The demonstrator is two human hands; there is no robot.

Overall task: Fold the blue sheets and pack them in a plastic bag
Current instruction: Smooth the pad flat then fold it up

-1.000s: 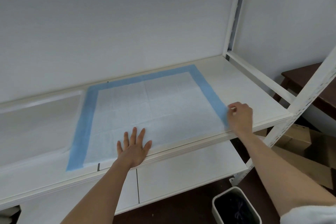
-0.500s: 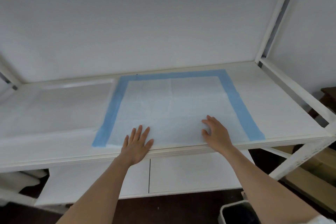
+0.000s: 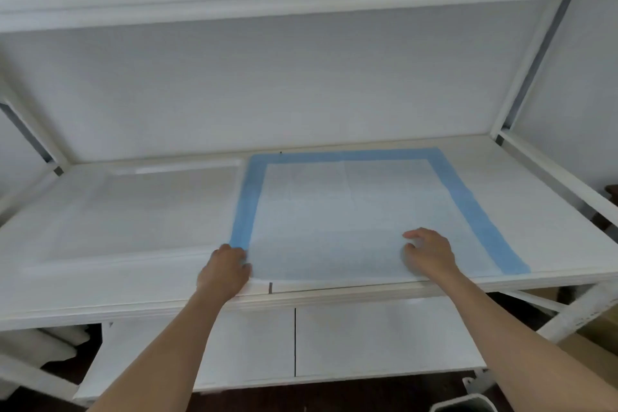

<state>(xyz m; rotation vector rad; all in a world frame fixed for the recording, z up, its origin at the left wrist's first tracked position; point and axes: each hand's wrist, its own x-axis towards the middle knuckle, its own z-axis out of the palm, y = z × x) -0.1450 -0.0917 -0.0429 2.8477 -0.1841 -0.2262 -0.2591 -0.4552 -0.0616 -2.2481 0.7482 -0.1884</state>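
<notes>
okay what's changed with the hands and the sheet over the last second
The left hand slid left from the near edge to the near left corner and now grips it. The right hand left the right border and rests nearer the middle. The blue sheet stayed flat on the shelf.

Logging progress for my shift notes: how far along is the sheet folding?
Done: the sheet lies spread flat on the shelf. In hand: left hand grips its near-left corner, right hand rests on it. Left: all folding and bagging; no bag visible.
</notes>
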